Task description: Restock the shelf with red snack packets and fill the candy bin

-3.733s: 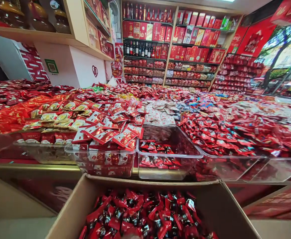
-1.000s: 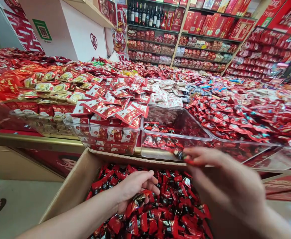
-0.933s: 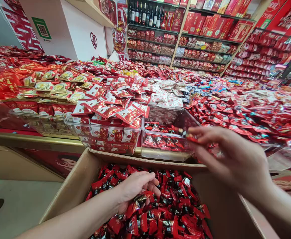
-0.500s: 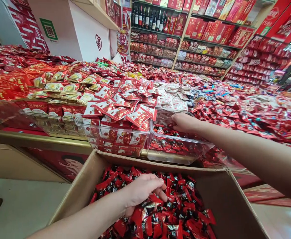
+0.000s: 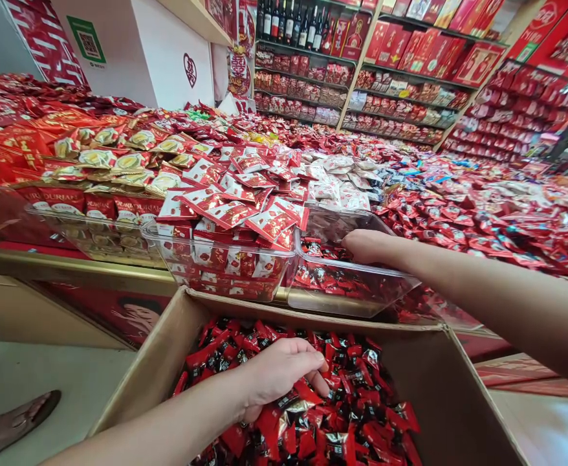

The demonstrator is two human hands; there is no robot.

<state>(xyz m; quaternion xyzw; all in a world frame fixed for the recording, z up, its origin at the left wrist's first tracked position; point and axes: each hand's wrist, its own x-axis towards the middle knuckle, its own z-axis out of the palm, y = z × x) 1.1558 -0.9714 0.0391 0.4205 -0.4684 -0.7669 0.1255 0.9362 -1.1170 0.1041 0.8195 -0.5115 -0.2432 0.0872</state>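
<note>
My left hand rests curled, fingers down, on the red-and-black candies in the cardboard box. My right hand reaches into the clear bin straight ahead above the box; its grip appears closed, contents hidden.

One camera only, worn on the person's head, looking forward and steeply down. Nearest, at the bottom edge, is the open cardboard box of red-and-black candies, seen almost from above and cut off by the frame. Just beyond it stands the clear bin on the worktop — close, within arm's reach. Farther off, the view runs level across the heaped display to the wall shelves at the back — small and distant.
</note>
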